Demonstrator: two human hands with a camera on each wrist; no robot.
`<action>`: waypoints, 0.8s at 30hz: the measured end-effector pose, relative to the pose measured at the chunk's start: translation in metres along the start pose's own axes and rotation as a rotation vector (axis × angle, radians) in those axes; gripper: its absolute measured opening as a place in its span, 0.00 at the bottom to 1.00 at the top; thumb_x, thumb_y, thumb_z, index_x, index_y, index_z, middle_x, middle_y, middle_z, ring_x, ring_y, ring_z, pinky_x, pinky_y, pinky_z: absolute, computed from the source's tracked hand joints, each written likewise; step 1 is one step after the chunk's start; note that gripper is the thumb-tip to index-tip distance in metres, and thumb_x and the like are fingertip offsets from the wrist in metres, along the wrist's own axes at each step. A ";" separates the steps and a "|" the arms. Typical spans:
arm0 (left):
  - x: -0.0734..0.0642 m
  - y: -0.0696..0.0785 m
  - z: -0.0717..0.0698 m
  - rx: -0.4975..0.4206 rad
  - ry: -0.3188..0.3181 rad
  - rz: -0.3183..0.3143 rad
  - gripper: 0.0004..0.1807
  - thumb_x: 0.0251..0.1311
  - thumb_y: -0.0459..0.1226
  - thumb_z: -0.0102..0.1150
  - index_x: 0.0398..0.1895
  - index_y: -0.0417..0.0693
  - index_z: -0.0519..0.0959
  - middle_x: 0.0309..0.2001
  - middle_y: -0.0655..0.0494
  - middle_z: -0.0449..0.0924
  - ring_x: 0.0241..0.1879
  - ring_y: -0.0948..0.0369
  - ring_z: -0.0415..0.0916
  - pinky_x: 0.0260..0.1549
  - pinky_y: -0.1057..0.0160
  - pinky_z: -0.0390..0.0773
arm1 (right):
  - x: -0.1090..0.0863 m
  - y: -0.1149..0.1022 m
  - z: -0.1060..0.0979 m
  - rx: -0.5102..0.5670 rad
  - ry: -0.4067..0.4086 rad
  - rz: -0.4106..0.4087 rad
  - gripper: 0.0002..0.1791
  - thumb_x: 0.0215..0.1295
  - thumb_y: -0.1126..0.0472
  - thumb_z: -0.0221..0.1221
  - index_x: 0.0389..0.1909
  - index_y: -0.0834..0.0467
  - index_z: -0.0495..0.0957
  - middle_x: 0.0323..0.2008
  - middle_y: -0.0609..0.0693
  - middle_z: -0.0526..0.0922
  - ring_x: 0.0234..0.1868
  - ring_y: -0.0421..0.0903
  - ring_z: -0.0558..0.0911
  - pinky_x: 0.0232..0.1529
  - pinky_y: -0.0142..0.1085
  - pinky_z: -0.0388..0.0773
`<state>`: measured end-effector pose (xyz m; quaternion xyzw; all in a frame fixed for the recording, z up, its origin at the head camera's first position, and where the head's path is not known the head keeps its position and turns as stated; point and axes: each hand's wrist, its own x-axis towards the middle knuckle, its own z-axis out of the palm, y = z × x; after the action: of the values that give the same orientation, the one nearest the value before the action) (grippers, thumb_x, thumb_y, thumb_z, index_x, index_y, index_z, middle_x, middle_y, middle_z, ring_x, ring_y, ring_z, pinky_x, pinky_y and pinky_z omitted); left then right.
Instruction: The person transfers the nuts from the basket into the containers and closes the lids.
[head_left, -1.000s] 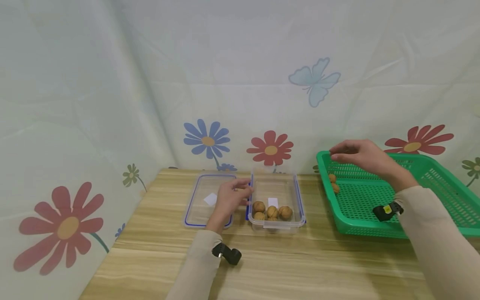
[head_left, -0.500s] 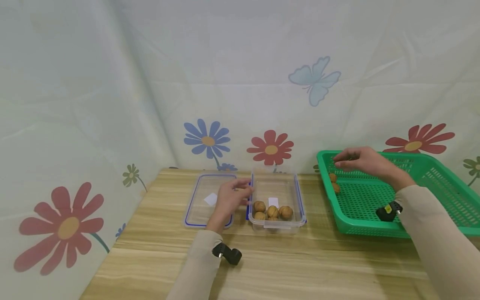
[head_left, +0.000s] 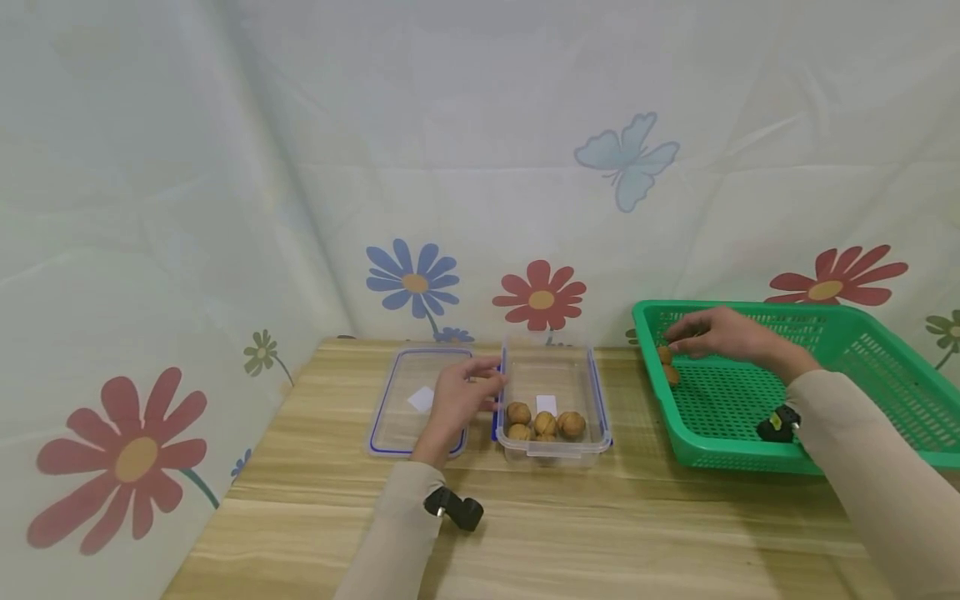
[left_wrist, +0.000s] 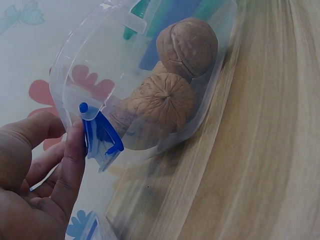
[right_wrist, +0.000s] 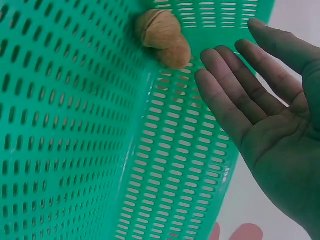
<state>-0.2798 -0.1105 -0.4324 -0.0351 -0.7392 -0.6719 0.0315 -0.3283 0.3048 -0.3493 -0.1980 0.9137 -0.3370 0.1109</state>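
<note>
In the head view, my left hand (head_left: 461, 396) touches the left side of a clear plastic box (head_left: 600, 400) with relaxed fingers. The left wrist view has those fingertips right at the rim, beside a blue latch (left_wrist: 102, 137). Several walnuts (head_left: 572, 425) lie in the near part of the box, by a white label (head_left: 546, 405). My right hand (head_left: 723, 335) reaches into a green basket (head_left: 682, 446). Its fingers are spread and slightly bent, holding nothing, close to two walnuts (right_wrist: 159, 29) in the basket's corner.
The box's clear lid (head_left: 397, 408) with a blue seal lies on the wooden table (head_left: 525, 533), left of the box and partly under the left hand in view. A flower-print curtain (head_left: 465, 167) hangs behind the table and along its left side.
My right hand has come down into the basket, its fingertips now beside the walnuts. The left hand stays at the box, and the box and basket have not moved.
</note>
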 end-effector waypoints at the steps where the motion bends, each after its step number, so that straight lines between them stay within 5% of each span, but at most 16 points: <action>1: 0.000 0.000 0.000 0.001 0.000 -0.001 0.19 0.68 0.31 0.69 0.60 0.38 0.85 0.48 0.42 0.83 0.39 0.50 0.87 0.37 0.59 0.92 | 0.000 0.000 0.001 0.004 -0.006 -0.003 0.24 0.80 0.58 0.61 0.66 0.71 0.77 0.59 0.66 0.83 0.56 0.63 0.85 0.56 0.57 0.87; 24: 0.002 -0.002 0.000 -0.004 -0.005 0.007 0.19 0.67 0.31 0.70 0.61 0.36 0.84 0.47 0.43 0.83 0.37 0.54 0.87 0.36 0.59 0.92 | 0.007 0.011 0.012 -0.110 -0.125 -0.066 0.17 0.77 0.66 0.61 0.59 0.71 0.82 0.62 0.73 0.79 0.48 0.58 0.88 0.47 0.54 0.89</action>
<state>-0.2817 -0.1110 -0.4342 -0.0395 -0.7377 -0.6732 0.0318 -0.3334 0.3024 -0.3658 -0.2546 0.9151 -0.2768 0.1456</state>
